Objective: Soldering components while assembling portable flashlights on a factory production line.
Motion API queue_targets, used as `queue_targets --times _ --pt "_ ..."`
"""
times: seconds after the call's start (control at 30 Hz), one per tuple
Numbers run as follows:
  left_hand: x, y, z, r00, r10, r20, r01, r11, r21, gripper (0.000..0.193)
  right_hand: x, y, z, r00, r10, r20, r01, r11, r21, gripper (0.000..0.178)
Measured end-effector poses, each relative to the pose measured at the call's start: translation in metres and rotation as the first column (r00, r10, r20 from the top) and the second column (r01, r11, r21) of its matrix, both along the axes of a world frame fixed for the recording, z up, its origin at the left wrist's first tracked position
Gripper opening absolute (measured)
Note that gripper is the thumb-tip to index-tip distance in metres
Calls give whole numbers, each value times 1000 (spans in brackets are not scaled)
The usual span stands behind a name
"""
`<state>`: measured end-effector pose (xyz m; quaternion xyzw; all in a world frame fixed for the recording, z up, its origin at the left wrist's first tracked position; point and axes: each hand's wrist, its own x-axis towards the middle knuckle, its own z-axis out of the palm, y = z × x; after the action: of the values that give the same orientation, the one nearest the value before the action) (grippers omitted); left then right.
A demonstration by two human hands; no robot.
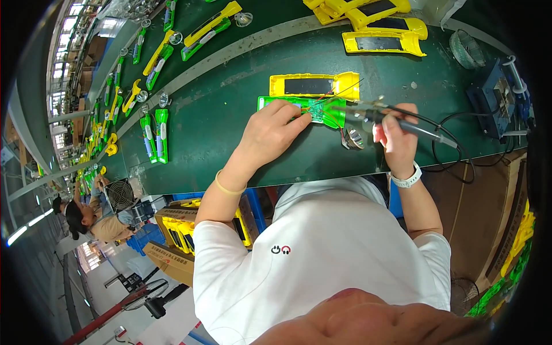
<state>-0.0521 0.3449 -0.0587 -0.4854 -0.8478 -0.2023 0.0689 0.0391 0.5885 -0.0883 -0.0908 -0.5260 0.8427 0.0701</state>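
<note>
Left hand (pixel 273 127) way nearer — gripping green case (pixel 335 118), long axis left-to-right on desk (pixel 224 95). Right hand (pixel 398 137) out past its right end, gripping soldering iron (pixel 424 131) — business end pointing left toward case.

Likely factory: long bench (pixel 213 112), rows of housings (pixel 162 136).
</note>
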Motion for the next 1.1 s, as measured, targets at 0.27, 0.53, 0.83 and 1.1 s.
queue_targets --times 0.27,0.53,0.83,1.1 --pt "-3 15 15 968 163 192 -189 974 127 20 -35 14 2 990 -142 -18 131 951 -281 21" --pt "-21 56 -7 985 55 166 -112 928 357 20 -45 11 38 980 -22 -197 -65 901 -428 25" --pt "-12 50 -22 939 211 270 -272 939 212 9 -93 -3 -4 998 68 6 -65 977 -205 32" --pt "-19 18 -19 872 232 431 -295 952 86 7 -58 2 1 990 66 125 -43 983 -176 27"
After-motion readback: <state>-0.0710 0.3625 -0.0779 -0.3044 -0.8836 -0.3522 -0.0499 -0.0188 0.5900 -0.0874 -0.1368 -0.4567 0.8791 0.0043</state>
